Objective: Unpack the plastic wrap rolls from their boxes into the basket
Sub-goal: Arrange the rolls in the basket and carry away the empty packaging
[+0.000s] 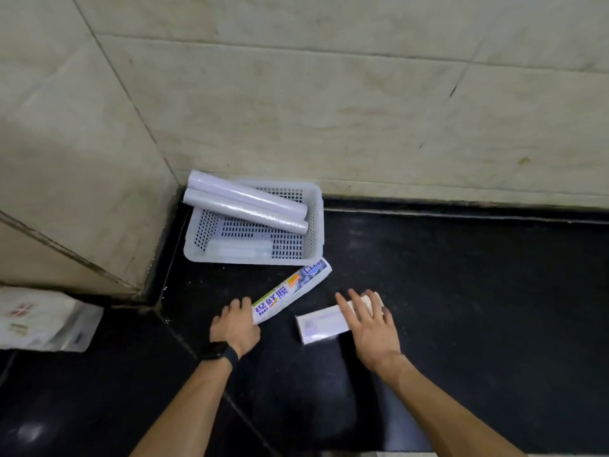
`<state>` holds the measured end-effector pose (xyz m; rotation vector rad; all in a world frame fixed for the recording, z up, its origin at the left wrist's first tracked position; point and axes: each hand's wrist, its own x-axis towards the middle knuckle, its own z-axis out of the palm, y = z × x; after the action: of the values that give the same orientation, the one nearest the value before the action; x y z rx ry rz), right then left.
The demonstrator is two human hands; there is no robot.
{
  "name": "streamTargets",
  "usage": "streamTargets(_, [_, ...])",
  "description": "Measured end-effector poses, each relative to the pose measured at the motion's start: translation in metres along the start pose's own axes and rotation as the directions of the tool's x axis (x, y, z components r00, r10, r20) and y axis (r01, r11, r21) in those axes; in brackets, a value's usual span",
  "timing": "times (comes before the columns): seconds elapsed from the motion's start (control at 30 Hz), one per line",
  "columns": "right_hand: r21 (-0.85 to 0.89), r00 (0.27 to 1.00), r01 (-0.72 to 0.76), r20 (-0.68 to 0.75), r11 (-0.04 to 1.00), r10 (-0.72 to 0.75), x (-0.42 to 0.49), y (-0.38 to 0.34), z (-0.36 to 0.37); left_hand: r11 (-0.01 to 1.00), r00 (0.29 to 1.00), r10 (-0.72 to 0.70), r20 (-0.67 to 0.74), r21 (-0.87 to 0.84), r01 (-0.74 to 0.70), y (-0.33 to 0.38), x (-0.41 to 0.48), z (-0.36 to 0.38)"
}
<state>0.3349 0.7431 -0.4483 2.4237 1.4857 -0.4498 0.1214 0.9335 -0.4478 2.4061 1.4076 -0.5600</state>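
Observation:
A white perforated basket [314,222] sits on the black floor in the wall corner. Two white plastic wrap rolls [245,201] lie side by side across its far left rim, slanting down to the right. A smaller clear roll [239,249] lies on the basket bottom near the front wall. A long printed box [291,288] lies diagonally in front of the basket; my left hand [234,328] grips its near end. A plain white box [324,323] lies to the right, with my right hand [370,321] spread flat over its right part, fingers apart.
Tiled walls meet in a corner right behind the basket. A white printed bag [43,319] lies on the floor at the far left. Glossy black floor tiles spread to the right and toward me.

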Motion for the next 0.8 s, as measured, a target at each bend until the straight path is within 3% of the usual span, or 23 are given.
streamTargets(0.1, [-0.041, 0.999, 0.033, 0.04, 0.999, -0.031, 0.002, 0.013, -0.01, 0.987, 0.999, -0.033, -0.019, -0.156, 0.029, 0.01, -0.015, 0.003])
streamTargets(0.2, [0.028, 1.0, -0.001, 0.031, 1.0, 0.0, -0.012, 0.04, -0.01, 0.947, 0.999, -0.029, -0.044, -0.322, 0.013, 0.03, -0.031, 0.003])
streamTargets(0.3, [0.331, 0.996, -0.085, 0.007, 0.94, 0.088, -0.047, 0.08, 0.003, 0.922, 0.997, 0.007, -0.082, -0.386, -0.038, 0.065, -0.054, -0.003])
streamTargets(0.37, [0.66, 0.981, -0.151, 0.009, 0.735, 0.194, -0.085, 0.113, 0.014, 0.913, 0.994, 0.056, -0.092, -0.397, -0.088, 0.098, -0.071, -0.004])
streamTargets(0.43, [0.856, 0.95, -0.172, 0.013, 0.488, 0.312, -0.131, 0.152, 0.023, 0.904, 0.988, 0.115, -0.105, -0.401, -0.148, 0.138, -0.089, -0.003])
streamTargets(0.6, [0.973, 0.742, -0.229, 0.196, -0.033, 0.642, -0.239, 0.272, 0.04, 0.859, 0.946, 0.297, -0.128, -0.397, -0.324, 0.277, -0.127, -0.008])
streamTargets(0.7, [0.975, 0.628, -0.088, 0.212, -0.202, 0.749, -0.3, 0.346, 0.033, 0.811, 0.881, 0.454, -0.136, -0.345, -0.472, 0.38, -0.145, -0.016])
streamTargets(0.8, [0.971, 0.474, 0.041, 0.189, -0.236, 0.86, -0.37, 0.403, 0.029, 0.702, 0.773, 0.619, -0.142, -0.343, -0.625, 0.484, -0.172, -0.022])
